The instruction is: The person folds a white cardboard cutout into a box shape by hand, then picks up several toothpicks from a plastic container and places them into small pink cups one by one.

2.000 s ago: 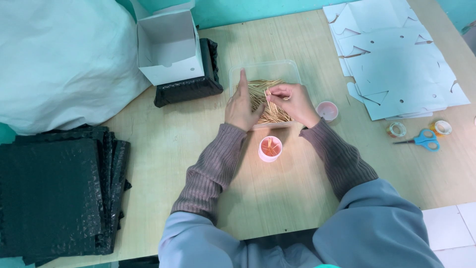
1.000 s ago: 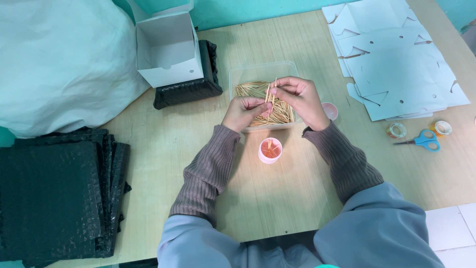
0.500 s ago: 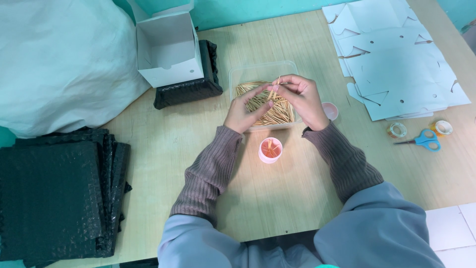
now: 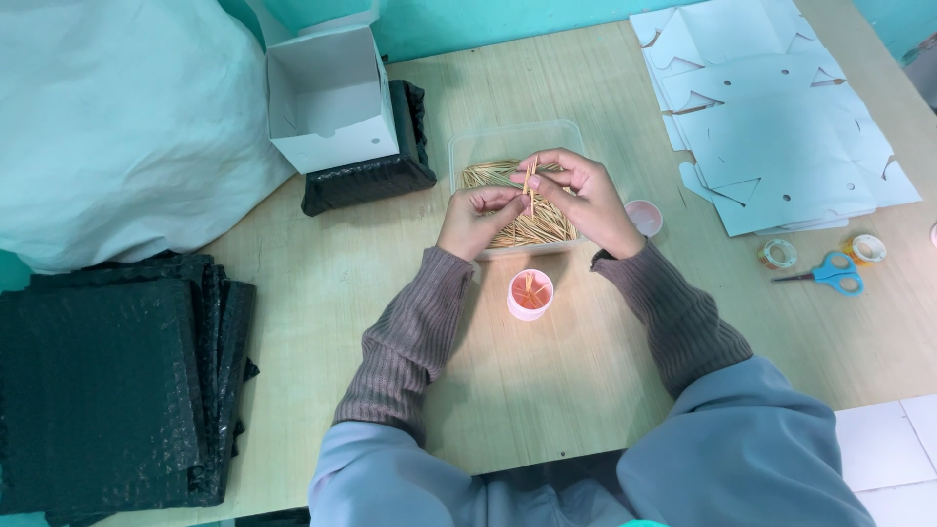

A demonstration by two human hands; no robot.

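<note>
Pinched toothpicks between both raised hands

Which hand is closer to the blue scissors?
The right hand. It is over the clear tray of wooden sticks, with the blue scissors off to its right on the table. The left hand is on the tray's far side, farther away.
</note>
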